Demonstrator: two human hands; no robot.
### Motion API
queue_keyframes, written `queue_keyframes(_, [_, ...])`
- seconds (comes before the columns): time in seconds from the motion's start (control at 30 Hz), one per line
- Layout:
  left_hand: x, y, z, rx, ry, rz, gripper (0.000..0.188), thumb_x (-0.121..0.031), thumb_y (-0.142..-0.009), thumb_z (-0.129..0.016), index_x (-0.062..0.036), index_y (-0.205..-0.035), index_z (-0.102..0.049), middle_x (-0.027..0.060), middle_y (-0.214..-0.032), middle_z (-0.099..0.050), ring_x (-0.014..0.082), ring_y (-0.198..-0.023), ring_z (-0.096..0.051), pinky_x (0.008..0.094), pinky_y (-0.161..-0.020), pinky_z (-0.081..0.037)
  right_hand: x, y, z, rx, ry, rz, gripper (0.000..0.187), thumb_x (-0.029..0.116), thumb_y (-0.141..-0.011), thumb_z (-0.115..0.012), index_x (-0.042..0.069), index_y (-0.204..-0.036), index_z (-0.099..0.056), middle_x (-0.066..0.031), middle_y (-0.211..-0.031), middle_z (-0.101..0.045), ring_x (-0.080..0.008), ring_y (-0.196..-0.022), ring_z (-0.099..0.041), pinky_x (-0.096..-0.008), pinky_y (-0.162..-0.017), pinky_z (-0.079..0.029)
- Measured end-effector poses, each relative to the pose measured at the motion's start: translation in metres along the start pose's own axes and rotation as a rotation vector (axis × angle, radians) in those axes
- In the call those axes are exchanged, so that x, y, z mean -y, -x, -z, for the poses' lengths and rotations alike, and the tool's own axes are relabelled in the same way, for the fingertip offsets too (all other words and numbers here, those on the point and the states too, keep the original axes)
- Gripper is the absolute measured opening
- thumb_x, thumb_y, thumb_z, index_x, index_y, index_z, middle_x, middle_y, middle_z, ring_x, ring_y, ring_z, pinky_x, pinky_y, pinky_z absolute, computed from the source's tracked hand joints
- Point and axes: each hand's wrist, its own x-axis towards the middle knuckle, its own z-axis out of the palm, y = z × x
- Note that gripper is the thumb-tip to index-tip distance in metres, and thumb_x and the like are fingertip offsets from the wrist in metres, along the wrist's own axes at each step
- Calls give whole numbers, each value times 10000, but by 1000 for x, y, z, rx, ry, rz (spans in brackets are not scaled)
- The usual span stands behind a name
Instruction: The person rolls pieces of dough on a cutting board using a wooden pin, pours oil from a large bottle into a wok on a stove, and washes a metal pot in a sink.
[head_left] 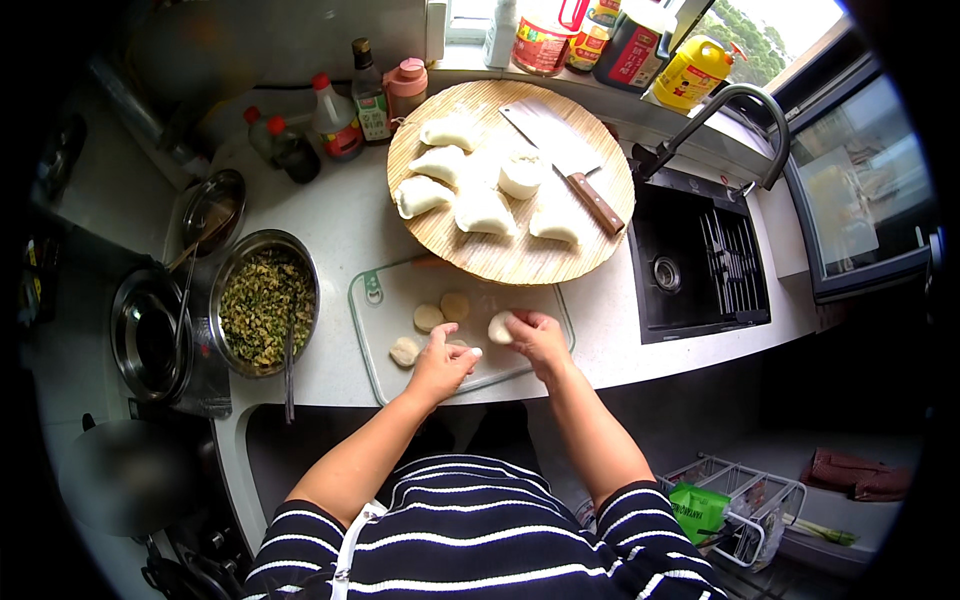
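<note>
Pale dough point(499, 328) sits pinched in right fingers point(522, 328); left fingers point(449, 330) stand apart.

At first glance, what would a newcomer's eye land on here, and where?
Top centre, the round woven tray bears white dumplings and a cleaver. Left, a metal bowl holds chopped green-and-yellow mixture. Below the tray, the right hand pinches a pale dough piece.

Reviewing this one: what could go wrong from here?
The dough round pinched in the right hand might lose its shape.
The cleaver lies beside dumplings on the round woven tray; a bump could slide it into them.
The utensil handle appears to overhang the counter's front edge; an arm might catch it.
</note>
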Motion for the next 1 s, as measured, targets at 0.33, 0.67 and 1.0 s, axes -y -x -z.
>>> queue_keyframes(0.33, [39, 12, 49, -370, -823, -633, 546, -200, -841, -646, 16, -1303, -451, 215, -1307, -498, 381, -1217, -461, 435, -1020, -374, -33, -51, 23, -286, 1587, 755, 732, 441, -858, -528, -42, -1379, -351, -263, -1442, -287, -457, -1332, -245, -538, -1116, -177])
queue_keyframes(0.67, [22, -15, 38, -162, -1247, -521, 742, -489, -881, -526, -1, -1405, -333, 196, -1477, -297, 345, -1379, -264, 531, -1096, -237, -23, -34, -38, 262, 1451, 1007, 526, 204, -892, -448, 94, -1400, -370, -178, -1428, -361, -357, -1295, -358, -474, -1078, -269])
queue_keyframes(1.0, [22, -36, 59, -405, -1077, -656, 390, -105, -779, -632, -25, -1155, -566, 166, -1218, -538, 345, -1132, -500, 455, -959, -402, -6, -72, -29, -197, 1566, 744, 401, 121, -814, -543, 90, -1213, -553, -151, -1246, -526, -361, -1151, -486, -471, -981, -377])
